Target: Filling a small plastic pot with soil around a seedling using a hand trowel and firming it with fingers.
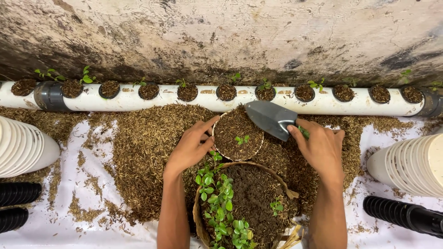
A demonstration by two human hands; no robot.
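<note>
The small white cup (237, 136) is sitting tilted on the husk-strewn surface (92, 184), just in front of the long white pipe (138, 102) and just behind the woven basket (249, 203). It is filled nearly to the rim with dark, coarse growing mix, and a tiny green seedling (242, 139) is standing near its middle.

The left hand (190, 146) is cupping the cup's left rim, fingers spread along the edge and thumb reaching toward the top, so it is steadying the cup rather than lifting it. The right hand (318, 147) is closed around the handle of a grey trowel (270, 120), whose blade is hovering over the cup's upper right edge, touching or almost touching the rim.

To do this filling well, the blade should probably be tipping gently at the rim, away from the seedling, so the mix is sliding in around the stem and not burying the leaves. The left hand should be keeping the cup from tilting further, since spilled mix would only join the loose husk heap (147, 152) around it.

The basket is holding more dark mix and a cluster of leafy seedlings (219, 203) along its left side. Stacks of white cups (408, 163) are lying at both sides, with black ribbed tubes (401, 214) nearer the front. The pipe's holes are holding small pots (226, 92) of mix, some with sprouts.
</note>
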